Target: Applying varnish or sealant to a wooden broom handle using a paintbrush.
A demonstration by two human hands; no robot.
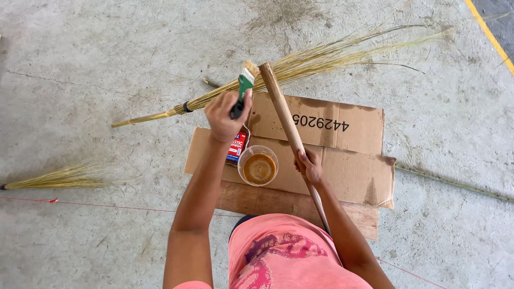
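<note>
left hand (224,113) gripping the green paintbrush (243,88), right hand (309,166) wrapped mid-way round the wooden stick (282,109), which looks light, stiff, probably slick where coated.

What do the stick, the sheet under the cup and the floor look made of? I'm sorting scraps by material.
Stick: apparently bare, light-brown wood, matte, round.
Sheet: brown corrugated cardboard, with creased flaps and torn edges.
Floor: seemingly grey concrete, rough, stained and hairline-cracked.

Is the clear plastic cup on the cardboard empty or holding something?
Holding something: the upright clear cup has brown liquid across its bottom, its open rim above that level. Exact fill cannot be told.
</note>
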